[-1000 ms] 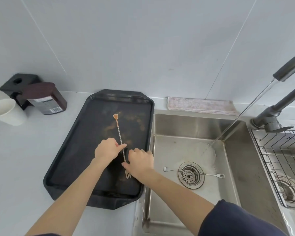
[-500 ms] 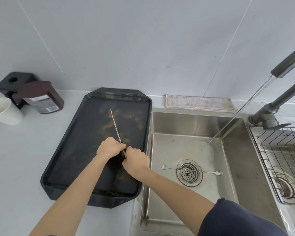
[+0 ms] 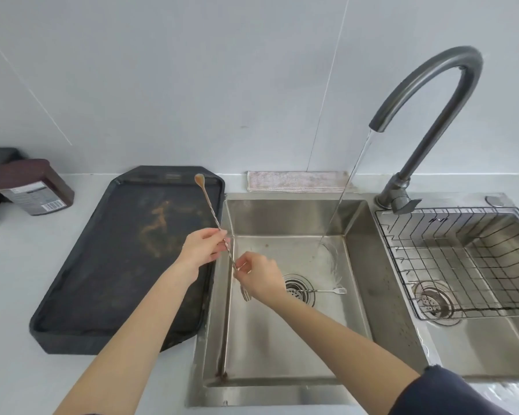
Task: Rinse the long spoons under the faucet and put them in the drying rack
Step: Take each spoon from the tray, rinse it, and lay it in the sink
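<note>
Both hands grip one long spoon (image 3: 215,218) over the left edge of the sink (image 3: 285,348). The left hand (image 3: 203,248) is curled nearly closed, thumb and fingertips pinching the twisted stem near its middle. The right hand (image 3: 259,275) is closed loosely lower down, thumb and forefinger pinched on the stem, the other fingers bent. The spoon slants from its small bowl, up over the far rim of the dark tray (image 3: 117,265), down to a forked end just below the right hand inside the sink. The bowl looks brownish. A second long spoon (image 3: 331,291) lies flat on the sink floor across the drain (image 3: 298,290), its forked end pointing right; its other end is hidden by the right hand. Water runs from the curved faucet (image 3: 426,85) in a thin stream and lands on the sink floor to the right of the hands, well apart from the held spoon. The wire drying rack (image 3: 462,259) sits in the right basin. A folded cloth (image 3: 297,181) lies on the surface behind the sink, and a brown container (image 3: 33,187) lies at the far left.
</note>
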Tool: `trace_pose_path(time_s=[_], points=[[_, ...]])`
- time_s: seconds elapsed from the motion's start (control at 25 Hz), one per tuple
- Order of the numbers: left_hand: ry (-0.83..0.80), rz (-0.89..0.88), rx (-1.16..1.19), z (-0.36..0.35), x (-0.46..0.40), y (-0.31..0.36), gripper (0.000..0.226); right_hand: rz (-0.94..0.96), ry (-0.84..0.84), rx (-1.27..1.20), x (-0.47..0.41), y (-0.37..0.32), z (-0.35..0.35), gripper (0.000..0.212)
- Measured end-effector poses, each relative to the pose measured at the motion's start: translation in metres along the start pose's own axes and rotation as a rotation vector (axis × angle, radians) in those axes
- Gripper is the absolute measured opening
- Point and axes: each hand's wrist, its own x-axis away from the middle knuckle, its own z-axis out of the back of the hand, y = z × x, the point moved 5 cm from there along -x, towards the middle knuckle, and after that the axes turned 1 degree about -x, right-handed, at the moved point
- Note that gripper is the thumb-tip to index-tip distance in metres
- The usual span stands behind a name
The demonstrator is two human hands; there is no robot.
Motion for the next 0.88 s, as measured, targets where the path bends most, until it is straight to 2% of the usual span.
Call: trace_pose_path(time_s=[0.4, 0.72, 0.88], points=[[-0.069, -0.146, 0.081, -0.127, 0.02, 0.048, 0.028, -0.128, 0.081, 0.033, 0.032, 0.108, 0.075, 0.02], [-0.069, -0.207, 0.188, -0.201, 0.006, 0.107, 0.026, -0.146, 0.091, -0.032, 0.03, 0.169, 0.121, 0.018], [-0.026, -0.225, 0.249, -0.215, -0.005, 0.118, 0.019, -0.118, 0.081, -0.054, 0.02, 0.174, 0.132, 0.018]])
